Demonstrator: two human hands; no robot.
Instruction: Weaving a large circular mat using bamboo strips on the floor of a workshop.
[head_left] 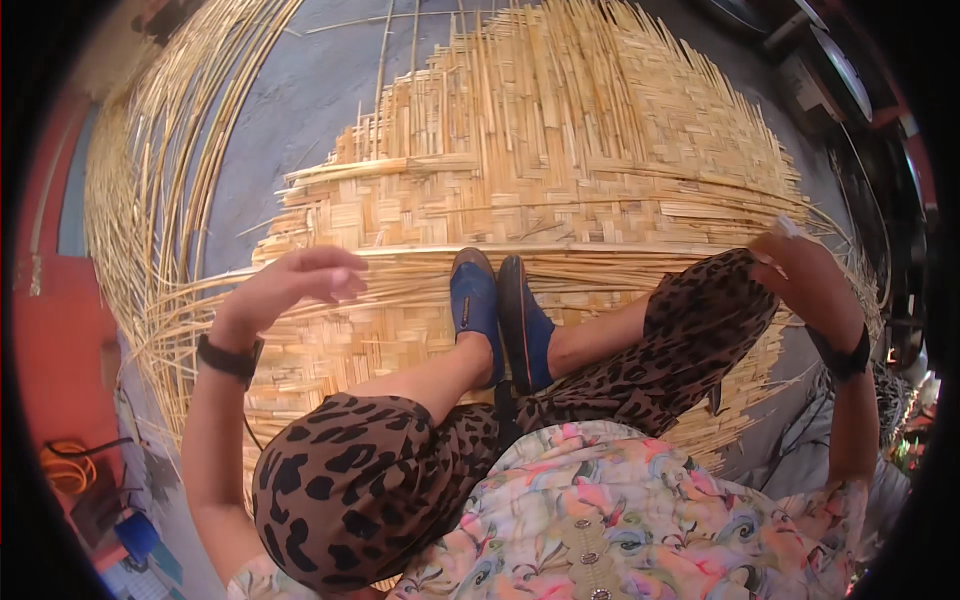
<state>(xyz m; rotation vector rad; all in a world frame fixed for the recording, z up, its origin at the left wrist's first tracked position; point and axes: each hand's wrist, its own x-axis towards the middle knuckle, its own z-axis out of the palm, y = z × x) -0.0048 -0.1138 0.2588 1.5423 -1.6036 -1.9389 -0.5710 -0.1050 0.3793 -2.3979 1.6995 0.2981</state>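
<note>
**Bamboo mat under two blue shoes**

Bamboo mat [560,170] lies flat on the grey floor [290,100], and the person squats on it with both blue shoes [498,315] side by side in the middle.

From the head view, the left hand [290,285] hangs over the long loose strips [330,278] at the mat's left side. Its fingers are curled loosely with the thumb out, and it grips nothing that I can see. The right hand [805,275] is lifted near the right knee and is closed on a small white thing [788,226]; what it is, I cannot tell.

To weave well, I think each strip should lie flat and tight against the last one, with the feet holding the mat down.

More long strips curve in a pile [150,180] far to the left. An orange cord [65,465] lies lower left. The knees and shoes hide part of the mat.
</note>
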